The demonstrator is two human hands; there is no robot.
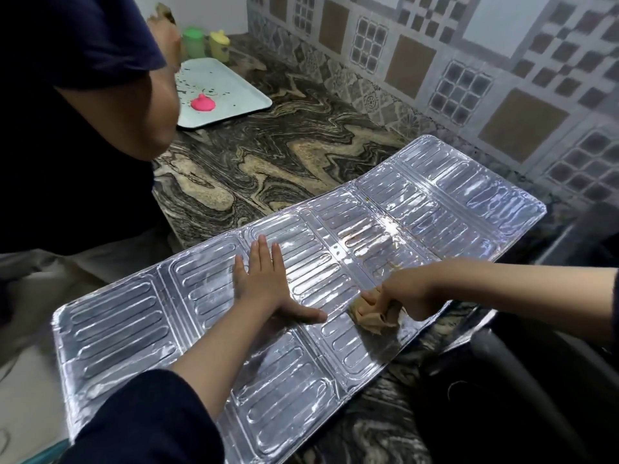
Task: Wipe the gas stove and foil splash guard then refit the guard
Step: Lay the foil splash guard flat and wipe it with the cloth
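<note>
Two hands at work on the foil splash guard (335, 262), unfolded flat on the marble tabletop (284, 155).

Left hand (268, 286) presses it open-palmed, fingers spread, near its middle; right hand (402, 296) grips a tan cloth (371, 316) at the near edge. Its long axis runs from the near-left corner toward the tiled wall, so unwiped panels lie both ways. Gas stove: only a dark, cut-off shape at right. A second person stands at left.

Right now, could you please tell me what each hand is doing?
Left hand: open, pressed flat on the foil splash guard.
Right hand: closed, gripping a cloth against the guard.
</note>
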